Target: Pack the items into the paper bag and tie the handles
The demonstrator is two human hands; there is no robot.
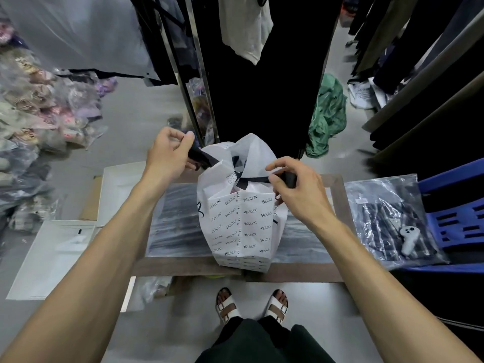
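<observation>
1. Feet in white sandals (251,305) stand on a grey floor at the bottom of the view, seen from a head-worn camera looking down; two bare forearms reach forward from either side.
2. Just ahead sits a low counter (188,267) with a wooden rim. Beside it on the left lie flat white bags (56,258); on the right a clear plastic packet (390,221) holding dark striped fabric rests on a blue plastic chair (455,221).
3. On the counter, in the middle, stands the paper bag (243,224), white with a repeated printed logo, upright and full, its top gathered inward.
4. At the bag's mouth, black ribbon handles (242,179) cross in a first knot.
5. The left hand (170,158) pinches one black handle end, drawn up and out to the left. The right hand (293,184) is closed on the other end, pulled to the right.
6. Judged from this, packing is done and tying is underway. To do it well, pull both ends evenly and level, so the knot seats over the centre without tearing the paper or tipping the bag.
7. Beyond, dark garments (262,87) hang on a rack, a green cloth (327,119) lies on the floor, and bagged clothing (39,113) is heaped at far left.
</observation>
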